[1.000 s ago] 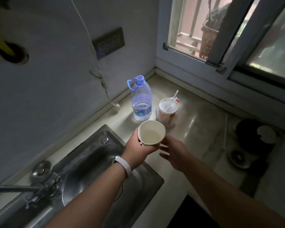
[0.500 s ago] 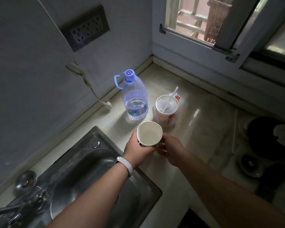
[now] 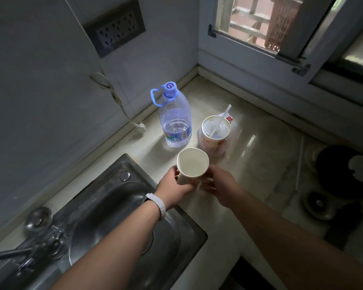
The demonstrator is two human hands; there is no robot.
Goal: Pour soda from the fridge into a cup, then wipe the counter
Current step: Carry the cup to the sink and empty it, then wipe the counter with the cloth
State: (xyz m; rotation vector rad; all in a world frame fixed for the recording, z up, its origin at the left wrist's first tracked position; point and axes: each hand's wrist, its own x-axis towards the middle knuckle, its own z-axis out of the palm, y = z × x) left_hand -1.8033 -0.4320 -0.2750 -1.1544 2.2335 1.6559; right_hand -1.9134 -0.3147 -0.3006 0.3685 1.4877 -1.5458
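Cup (image 3: 192,163), a white paper one, sits at frame centre above the counter (image 3: 260,164), gripped by the left hand (image 3: 174,185); the right hand (image 3: 220,185) curls against its side, below the water bottle (image 3: 175,120).

the paper cup (image 3: 192,163) looks matt and white. the water bottle (image 3: 175,120) is clear, glossy plastic with a blue plastic cap. the sink (image 3: 105,208) is brushed metal with a dull shine. the counter (image 3: 258,164) is polished, glossy stone. the wristband (image 3: 158,205) looks smooth and white.
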